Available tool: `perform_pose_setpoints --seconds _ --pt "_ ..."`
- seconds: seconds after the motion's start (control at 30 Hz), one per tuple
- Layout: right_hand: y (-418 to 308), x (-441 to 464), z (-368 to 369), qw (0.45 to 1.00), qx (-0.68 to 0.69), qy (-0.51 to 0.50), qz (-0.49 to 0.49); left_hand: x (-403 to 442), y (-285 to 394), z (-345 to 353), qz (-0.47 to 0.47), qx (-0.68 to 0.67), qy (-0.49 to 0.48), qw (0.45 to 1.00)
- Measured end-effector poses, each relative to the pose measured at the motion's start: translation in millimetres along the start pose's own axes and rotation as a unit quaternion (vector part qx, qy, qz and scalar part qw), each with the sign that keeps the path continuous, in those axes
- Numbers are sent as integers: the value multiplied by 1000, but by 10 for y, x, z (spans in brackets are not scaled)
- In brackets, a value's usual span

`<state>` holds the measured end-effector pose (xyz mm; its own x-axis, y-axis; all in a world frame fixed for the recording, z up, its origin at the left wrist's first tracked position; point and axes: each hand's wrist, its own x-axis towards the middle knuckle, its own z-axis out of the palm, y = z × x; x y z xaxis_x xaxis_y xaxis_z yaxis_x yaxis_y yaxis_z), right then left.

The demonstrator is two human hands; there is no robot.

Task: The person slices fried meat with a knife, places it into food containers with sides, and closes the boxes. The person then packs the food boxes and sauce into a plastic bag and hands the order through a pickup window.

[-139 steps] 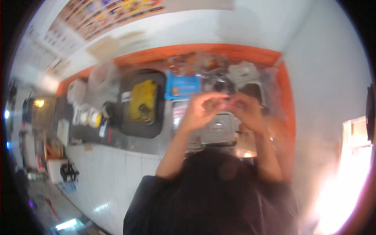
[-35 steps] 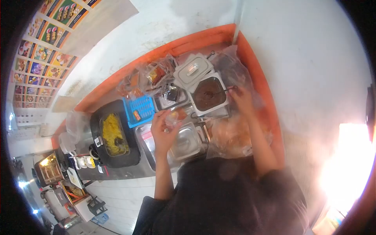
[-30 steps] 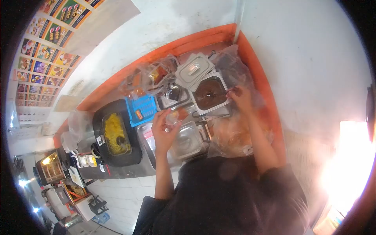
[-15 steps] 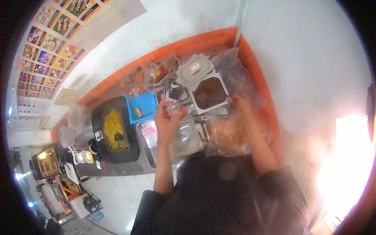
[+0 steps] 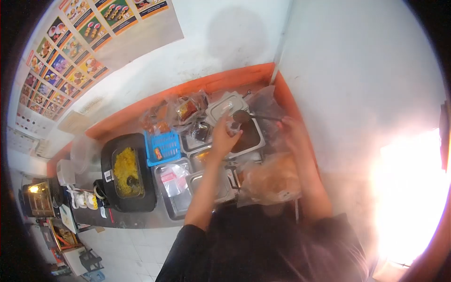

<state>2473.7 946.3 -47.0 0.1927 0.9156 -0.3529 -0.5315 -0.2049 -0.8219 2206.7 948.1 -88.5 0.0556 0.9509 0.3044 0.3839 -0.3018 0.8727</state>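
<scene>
My right hand point(image 5: 293, 132) is closed around the dark handle of a ladle point(image 5: 267, 117). The ladle's round bowl is raised over a metal pan of brown sauce point(image 5: 252, 136), by the pan's far left corner. Close under the bowl, my left hand point(image 5: 223, 139) grips a small piece of clear plastic point(image 5: 234, 126); whether it is a cup or a bag I cannot tell. Beneath my left forearm lies a steel lid point(image 5: 206, 181). A clear bag with orange-brown contents point(image 5: 270, 181) sits in front of the sauce pan.
A blue basket point(image 5: 149, 154) holds one small packet. Left of it stands a black warmer point(image 5: 149, 188) with yellow food point(image 5: 126, 169). A steel tray point(image 5: 181, 207) contains plastic packets. Metal lids point(image 5: 224, 104) and plastic bags point(image 5: 190, 110) line the orange-trimmed wall.
The ladle has come up out of the sauce and across to the left. My left hand has moved right, to the pan's edge, with the clear plastic. The camera view has shifted.
</scene>
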Motion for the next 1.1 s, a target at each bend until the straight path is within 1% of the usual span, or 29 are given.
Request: perform_pose_setpoints --seconds 0.17,0.23,0.27,0.33,0.37,0.43,0.47,0.53,0.57,0.63,0.67,0.7,0.73,0.77,0.83,0.87,0.93,1.0,1.07,1.1 --pt "-149 -68 74 999 10 -24 -27 95 212 54 -31 -96 23 995" --pt "-200 -123 113 997 -20 -40 -58 108 254 40 -40 -104 25 993" --pt "-216 -171 134 997 -22 -42 -58 109 274 31 -52 -111 24 992" --pt "-357 -402 351 994 -39 -10 -104 127 320 14 -46 -122 28 991" --pt "-372 -440 370 994 -40 -12 -103 129 344 5 -42 -134 30 990" --pt "-388 -492 403 983 -99 -10 -151 145 404 -28 -42 -134 28 990" --pt "-387 -515 417 983 -99 -12 -152 150 436 -42 -42 -135 24 990" --pt "-387 -566 448 973 -112 -15 -202 154 490 -52 -38 -143 28 989" --pt "-406 -609 472 973 -112 -17 -203 161 517 -61 -35 -151 31 987" --pt "-459 -725 527 961 -158 -15 -229 171 586 -96 -37 -149 29 988" --pt "-480 -781 567 960 -157 -16 -230 177 610 -110 -41 -148 27 988" --pt "-496 -837 609 954 -152 -23 -256 183 611 -116 -40 -148 28 988" --pt "-503 -877 633 948 -147 -29 -282 193 612 -127 -22 -145 29 989" --pt "-507 -901 615 948 -146 -31 -282 200 613 -134 -4 -141 31 990" --pt "-525 -948 550 918 -194 -79 -337 200 697 -178 -15 -144 26 989" --pt "-521 -963 525 918 -193 -82 -337 199 719 -192 -21 -145 24 989" --pt "-476 -973 470 886 -205 -111 -401 192 746 -207 -20 -147 23 989" --pt "-407 -959 443 888 -186 -119 -403 179 758 -217 -13 -145 26 989" --pt "-355 -1001 443 890 -165 -126 -405 158 755 -228 -32 -135 12 990" --pt "-354 -1066 483 911 -167 -100 -364 147 724 -225 -31 -132 12 991"
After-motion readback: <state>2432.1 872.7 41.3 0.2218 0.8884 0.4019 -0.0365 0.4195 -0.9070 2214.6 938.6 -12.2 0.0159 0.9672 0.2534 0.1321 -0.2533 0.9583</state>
